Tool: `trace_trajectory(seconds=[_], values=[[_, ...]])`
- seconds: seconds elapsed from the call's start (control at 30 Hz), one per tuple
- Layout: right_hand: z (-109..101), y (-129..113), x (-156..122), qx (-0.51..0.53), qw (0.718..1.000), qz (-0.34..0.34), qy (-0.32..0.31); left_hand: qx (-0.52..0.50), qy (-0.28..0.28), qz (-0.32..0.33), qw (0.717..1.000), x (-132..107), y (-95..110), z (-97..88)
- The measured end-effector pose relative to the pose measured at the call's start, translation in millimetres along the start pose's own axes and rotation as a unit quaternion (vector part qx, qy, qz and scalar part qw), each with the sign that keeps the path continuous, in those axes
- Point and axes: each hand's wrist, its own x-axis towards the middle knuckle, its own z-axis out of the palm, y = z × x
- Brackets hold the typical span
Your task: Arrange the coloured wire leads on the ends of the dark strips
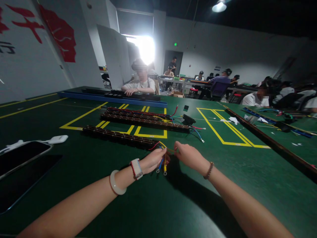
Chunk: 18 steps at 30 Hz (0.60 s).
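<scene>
Right now both hands are working over the green table (pixel 173 205), close together. The left hand (pixel 153 160) is curling shut around a bundle of coloured wires (pixel 162 158), whose metal-tipped ends are dangling just below its fingers. The right hand (pixel 189 155) is sitting just beside it, fingertips pinching what looks like one thin strand running between the two hands; whether it is gripping firmly is too small to tell. A pale bangle (pixel 116 183) and a watch (pixel 136 168) are riding on the left wrist, a bead bracelet (pixel 209 170) on the right.

Just beyond the left hand, the wires are leading into the end of a long dark strip (pixel 119 135). To handle this well, I judge the left hand should be keeping the bundle steady near the strip's end while the right is separating one wire without tugging at the joint.

Well off to the left of the left hand, two phones (pixel 22 165) are lying flat. Farther ahead of both hands, more dark strips (pixel 141 119) are lying across yellow floor-style markings (pixel 148 135). Beyond those, a person in a white shirt (pixel 140 85) is sitting at the table's far edge.
</scene>
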Motion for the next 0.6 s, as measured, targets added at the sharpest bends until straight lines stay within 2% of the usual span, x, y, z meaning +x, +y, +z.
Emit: trace_trajectory(seconds=[0.1,0.23,0.43,0.5,0.6], values=[[4,14,10,-0.006,0.999,0.042,0.027,0.034,0.024,-0.024,0.999,-5,7,4.1],[20,26,22,0.022,0.996,0.057,0.058,0.022,0.016,-0.052,0.998,-8,13,6.2],[42,36,31,0.085,0.994,0.055,0.046,-0.025,-0.012,-0.054,0.998,-6,11,2.0],[44,36,30,0.048,0.995,0.043,0.078,-0.049,-0.021,-0.056,0.997,-4,9,1.6],[43,31,28,-0.026,0.983,-0.02,0.18,-0.091,-0.027,-0.052,0.994,-2,7,1.6]])
